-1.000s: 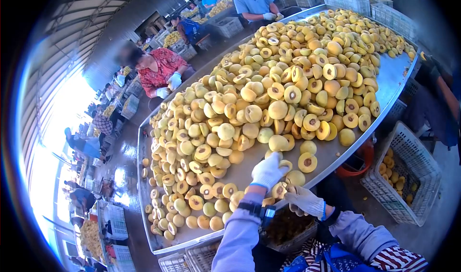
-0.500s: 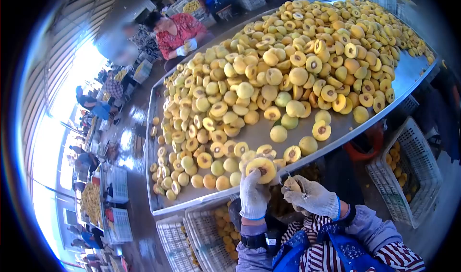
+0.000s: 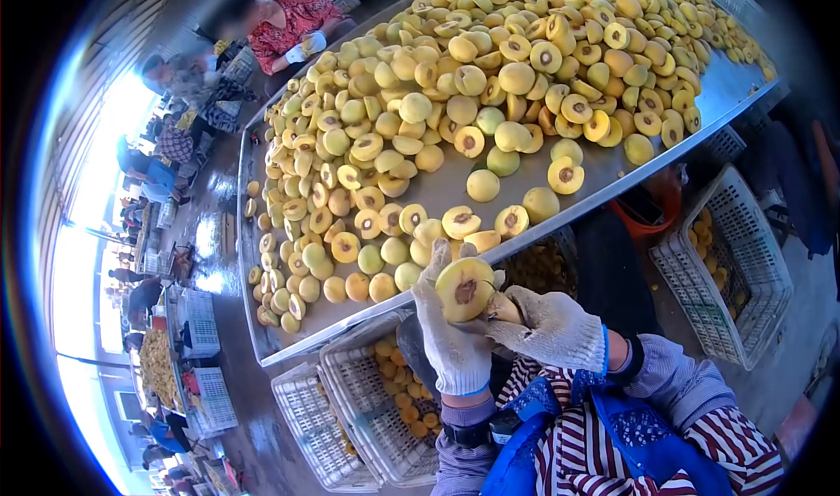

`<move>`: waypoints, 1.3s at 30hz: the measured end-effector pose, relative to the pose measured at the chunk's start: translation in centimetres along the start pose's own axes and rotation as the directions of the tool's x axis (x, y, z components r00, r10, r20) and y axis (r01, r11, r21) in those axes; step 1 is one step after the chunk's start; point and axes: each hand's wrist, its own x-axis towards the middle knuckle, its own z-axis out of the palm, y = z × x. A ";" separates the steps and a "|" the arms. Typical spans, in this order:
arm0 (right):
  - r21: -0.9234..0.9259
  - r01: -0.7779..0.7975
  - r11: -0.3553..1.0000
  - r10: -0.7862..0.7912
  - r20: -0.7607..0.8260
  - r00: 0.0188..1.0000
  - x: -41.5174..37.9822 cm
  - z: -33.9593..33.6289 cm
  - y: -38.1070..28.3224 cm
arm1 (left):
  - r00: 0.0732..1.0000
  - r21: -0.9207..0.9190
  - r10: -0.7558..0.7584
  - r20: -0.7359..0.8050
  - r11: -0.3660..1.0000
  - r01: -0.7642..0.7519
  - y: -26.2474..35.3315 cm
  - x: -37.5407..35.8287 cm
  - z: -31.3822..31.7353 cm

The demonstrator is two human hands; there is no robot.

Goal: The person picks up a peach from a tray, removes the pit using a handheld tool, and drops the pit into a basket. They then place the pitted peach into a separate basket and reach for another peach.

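Observation:
My left hand, in a knitted white glove, is closed around a yellow peach half, cut face up with its brown centre showing. My right hand, gloved the same way, grips a small tool with a tan handle. Its front end meets the lower right edge of the fruit, and its tip is hidden. Just beyond both hands, cut peach halves and rounded pieces lie along the near rim of a metal table.
A large heap of peach halves covers much of the table. White plastic crates holding fruit stand below at left and right. A red bucket is under the table edge. A person in a red patterned top works across the table.
The view has shifted, so the table sits higher and further left. My right hand has come in against the peach half, bringing the tool to its edge. The left hand still holds the fruit.

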 end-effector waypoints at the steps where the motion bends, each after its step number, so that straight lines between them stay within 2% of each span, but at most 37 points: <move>1: -0.006 0.019 1.000 -0.019 -0.013 1.000 0.0 0.1 0.1 | 1.000 0.008 0.007 0.004 1.000 -0.007 0.1 -0.4 0.4; 5: 0.009 -0.004 1.000 0.004 -0.004 1.000 -0.3 0.0 -0.6 | 0.993 0.145 0.114 -0.013 0.983 -0.111 -0.8 -0.9 0.4; 8: 0.007 -0.012 1.000 0.011 0.059 0.998 -0.7 0.0 -0.8 | 0.988 0.167 0.156 -0.014 0.974 -0.151 -0.8 -1.6 1.2; 11: 0.088 -0.013 0.996 0.001 0.135 0.991 -0.5 -0.1 -0.4 | 0.936 0.317 0.353 0.023 0.885 -0.341 -1.7 -1.4 0.9; 13: 0.268 -0.002 0.963 -0.047 0.175 0.984 -0.6 0.0 -0.5 | 0.933 0.416 0.349 0.088 0.838 -0.352 -1.0 -1.3 1.1; 14: 0.332 -0.071 0.941 -0.008 0.232 0.973 -0.7 -0.1 -0.5 | 0.932 0.465 0.341 0.121 0.810 -0.357 -0.5 -1.2 1.1; 15: 0.387 -0.145 0.911 0.030 0.288 0.957 -0.8 -0.2 -0.6 | 0.953 0.483 0.266 0.144 0.822 -0.302 0.0 -1.0 0.8; 17: 0.397 -0.422 0.815 0.204 0.485 0.850 -0.5 -1.0 -1.0 | 0.977 0.522 0.115 0.182 0.830 -0.195 1.0 -0.4 0.2; 21: 0.563 -0.553 0.614 0.126 0.622 0.773 -1.3 -1.8 -0.6 | 0.945 0.507 0.128 0.301 0.818 -0.272 1.0 0.1 -0.4; 24: 0.669 -0.597 0.443 -0.059 0.686 0.725 -1.7 -2.1 0.7 | 0.792 0.486 0.310 0.526 0.654 -0.579 0.7 1.0 -0.8; 27: 0.722 -0.612 0.322 -0.188 0.683 0.706 -1.7 -1.2 1.3 | 0.720 0.442 0.450 0.529 0.578 -0.686 0.1 0.9 0.1; 29: 0.737 -0.607 0.296 -0.085 0.654 0.752 -2.1 -0.8 1.1 | 0.843 0.304 0.302 0.446 0.835 -0.460 0.3 0.3 0.8; 30: 0.746 -0.604 0.280 -0.107 0.650 0.752 -2.0 -0.7 1.0 | 0.885 0.217 0.210 0.416 0.922 -0.321 0.3 0.0 1.0; 31: 0.754 -0.602 0.263 -0.130 0.646 0.753 -2.0 -0.5 0.8 | 0.952 0.205 0.047 0.303 0.972 -0.113 0.2 -0.5 0.8; 33: 0.761 -0.606 0.233 -0.272 0.649 0.711 -1.7 -0.4 0.6 | 0.982 0.194 -0.140 0.129 0.974 0.113 0.4 -0.5 1.4; 35: 0.749 -0.620 0.232 -0.312 0.661 0.682 -1.8 -0.8 0.1 | 0.980 0.128 -0.201 0.017 0.972 0.197 0.6 -0.3 1.0; 37: 0.705 -0.675 0.219 -0.313 0.706 0.636 -1.5 -1.7 1.1 | 0.999 0.245 0.015 -0.038 0.970 -0.005 0.4 0.0 -1.8; 38: 0.681 -0.701 0.213 -0.312 0.727 0.611 -1.4 -2.2 1.6 | 0.978 0.281 0.085 -0.189 0.959 -0.029 1.5 -0.3 -3.0; 39: 0.708 -0.656 0.262 -0.271 0.706 0.654 -1.8 -2.6 1.8 | 0.934 0.388 0.161 -0.320 0.921 -0.026 2.6 -0.4 -5.1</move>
